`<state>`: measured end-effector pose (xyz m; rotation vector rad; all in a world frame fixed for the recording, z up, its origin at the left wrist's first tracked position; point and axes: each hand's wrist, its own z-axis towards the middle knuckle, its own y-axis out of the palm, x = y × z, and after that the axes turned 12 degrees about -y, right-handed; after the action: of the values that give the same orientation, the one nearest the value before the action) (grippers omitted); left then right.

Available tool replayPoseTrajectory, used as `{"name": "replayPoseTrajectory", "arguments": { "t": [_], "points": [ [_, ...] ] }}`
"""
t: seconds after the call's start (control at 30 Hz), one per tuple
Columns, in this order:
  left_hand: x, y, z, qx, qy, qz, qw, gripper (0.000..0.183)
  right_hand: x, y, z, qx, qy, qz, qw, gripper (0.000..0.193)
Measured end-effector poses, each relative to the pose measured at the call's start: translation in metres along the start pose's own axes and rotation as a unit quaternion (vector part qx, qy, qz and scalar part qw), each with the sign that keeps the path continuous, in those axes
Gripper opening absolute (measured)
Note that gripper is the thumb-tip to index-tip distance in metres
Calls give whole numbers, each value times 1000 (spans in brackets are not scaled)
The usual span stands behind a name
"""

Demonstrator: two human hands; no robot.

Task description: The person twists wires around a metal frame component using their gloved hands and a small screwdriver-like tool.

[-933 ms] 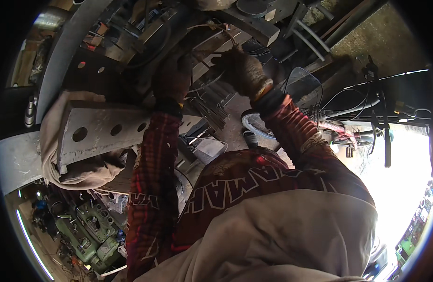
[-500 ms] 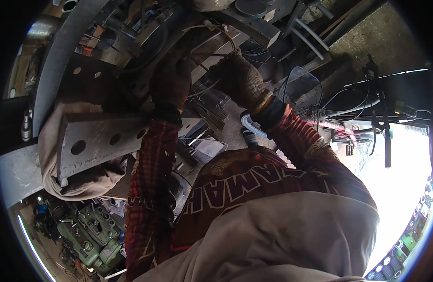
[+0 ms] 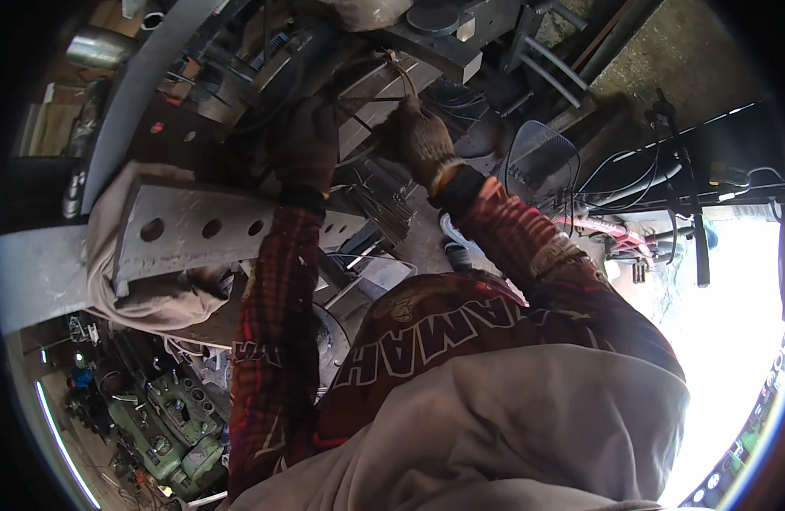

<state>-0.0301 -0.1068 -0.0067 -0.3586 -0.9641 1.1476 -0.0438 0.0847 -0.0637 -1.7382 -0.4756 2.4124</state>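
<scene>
My right hand (image 3: 420,143), in a knitted work glove, is closed around a thin brownish cable (image 3: 403,75) that bends up out of its top. A slim dark rod (image 3: 356,116) slants from beside its fingers toward the left hand. My left hand (image 3: 306,140), also gloved, lies in deep shadow over dark steel parts, and its fingers cannot be made out. Just below the left wrist runs a grey steel bar with round holes (image 3: 184,247). A bundle of thin metal rods (image 3: 384,213) lies below and between the hands.
Beige cloth (image 3: 167,311) is draped around the steel bar's left end. A wire mesh basket (image 3: 541,157) stands right of my right forearm. Heavy steel blocks (image 3: 435,55) sit beyond the hands. A green machine (image 3: 167,426) stands at lower left, and black cables (image 3: 635,175) hang at right.
My right hand has shifted slightly left and nearer the left hand, and the cable's loop above it looks narrower. The whole view has turned a little. My left hand stays about the same place.
</scene>
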Motion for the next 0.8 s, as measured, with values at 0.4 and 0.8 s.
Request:
{"name": "replayPoseTrajectory", "arguments": {
  "t": [0.4,0.8],
  "points": [
    [118,-56,-83,-195,-36,-39,979,23,-76,-54,-116,-174,-97,-19,980,41],
    [144,-82,-61,-113,135,116,978,34,-51,-112,-82,-211,-9,31,977,41]
  ]
}}
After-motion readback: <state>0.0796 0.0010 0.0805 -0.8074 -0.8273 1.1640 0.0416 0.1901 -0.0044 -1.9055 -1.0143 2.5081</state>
